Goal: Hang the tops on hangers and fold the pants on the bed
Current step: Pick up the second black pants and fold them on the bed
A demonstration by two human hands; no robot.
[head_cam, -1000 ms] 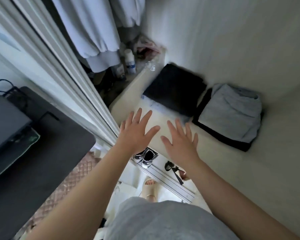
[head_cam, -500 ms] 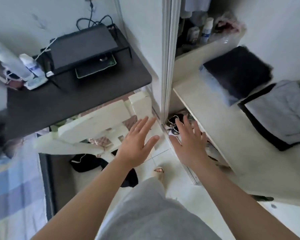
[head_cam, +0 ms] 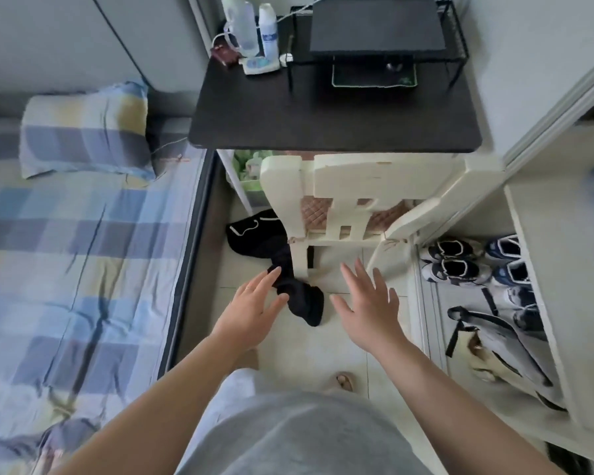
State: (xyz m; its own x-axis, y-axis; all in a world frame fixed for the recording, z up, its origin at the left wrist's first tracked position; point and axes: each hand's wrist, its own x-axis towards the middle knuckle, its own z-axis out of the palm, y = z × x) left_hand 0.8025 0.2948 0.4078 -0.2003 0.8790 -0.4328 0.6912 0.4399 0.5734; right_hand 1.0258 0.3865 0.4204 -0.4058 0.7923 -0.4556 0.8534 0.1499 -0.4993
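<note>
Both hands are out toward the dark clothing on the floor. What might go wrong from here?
The black garment runs under the chair, past its leg, so pulling may snag it or drag the chair. The left hand and right hand are open and hold nothing; grabbing one end could trail the rest along the floor.

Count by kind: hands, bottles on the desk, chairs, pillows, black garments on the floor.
Hands: 2, left hand and right hand
Bottles: 2, clear bottle and white bottle
Chair: 1
Pillow: 1
Black garment: 1
Total: 7
</note>
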